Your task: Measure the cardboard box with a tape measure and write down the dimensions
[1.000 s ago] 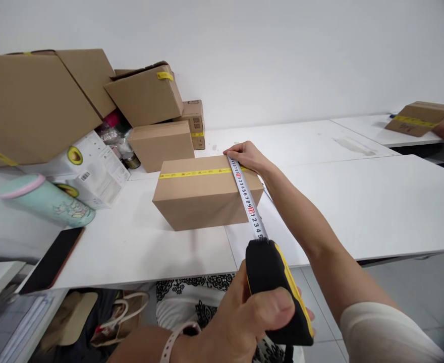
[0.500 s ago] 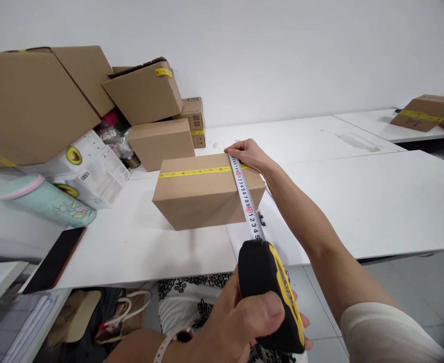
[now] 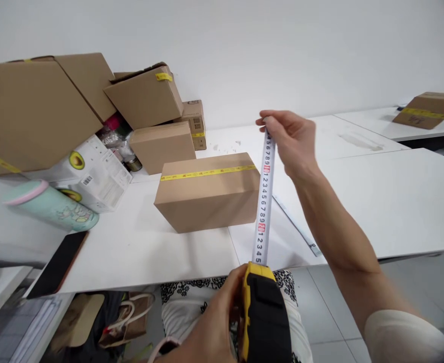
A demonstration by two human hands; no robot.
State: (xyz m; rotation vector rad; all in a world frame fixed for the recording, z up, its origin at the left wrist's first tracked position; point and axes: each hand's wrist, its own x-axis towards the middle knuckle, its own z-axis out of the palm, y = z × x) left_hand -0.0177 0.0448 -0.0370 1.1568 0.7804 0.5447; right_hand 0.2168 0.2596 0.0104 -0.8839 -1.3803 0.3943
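While the black digits on the blade (image 3: 264, 196) are running one to nine again and again, with a red mark at each ten and "2 3 4 5" showing just above the case, the print on the yellow strip (image 3: 207, 173) crossing the top of the box (image 3: 207, 194) is proving too small to read. The right hand (image 3: 292, 138) is hovering above and to the right of the box, clear of it, with thumb and forefinger pinching the end of the blade and the other fingers curling loosely behind. The left hand (image 3: 214, 327) is sitting low in front of the box, below the edge of the table (image 3: 377, 201), its fingers closing round the black-and-yellow tape measure (image 3: 265, 312). The blade is stretching taut between the two hands, passing just by the right end of the box; whether it is touching the cardboard cannot be told. Left of the box, a white carton (image 3: 89, 174) is showing an avocado picture and a barcode, with a teal bottle (image 3: 51, 206) lying on its side and a dark phone (image 3: 57, 262) beside it. Behind the box, brown cartons (image 3: 146, 98) are piling up. Right of the box, a ruler (image 3: 295, 227) is lying flat.
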